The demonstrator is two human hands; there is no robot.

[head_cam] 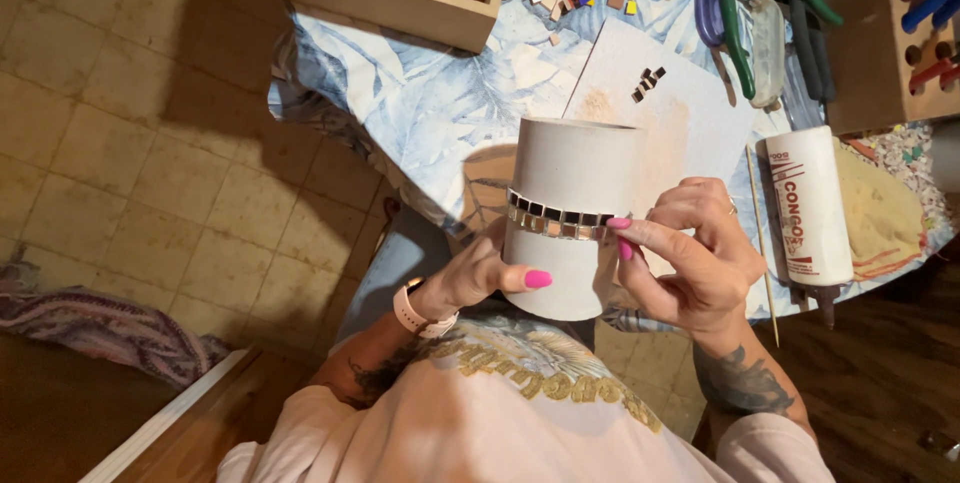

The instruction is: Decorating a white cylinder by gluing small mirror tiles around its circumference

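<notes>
Currently I've got the white pot [570, 213] cupped in my left hand [470, 278], held over the table's [420, 113] near edge. Right hand [695, 253] fingertips press a tile into the mirror band [555, 218]; the next tile likely needs aligning w/ the row.

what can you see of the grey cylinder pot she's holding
The grey cylinder pot looks like matte concrete or plaster, open-topped and held upright above the lap. A single band of small mirror tiles rings its middle. The left hand cups its lower side; the right hand presses fingertips at the band's right end.
</notes>
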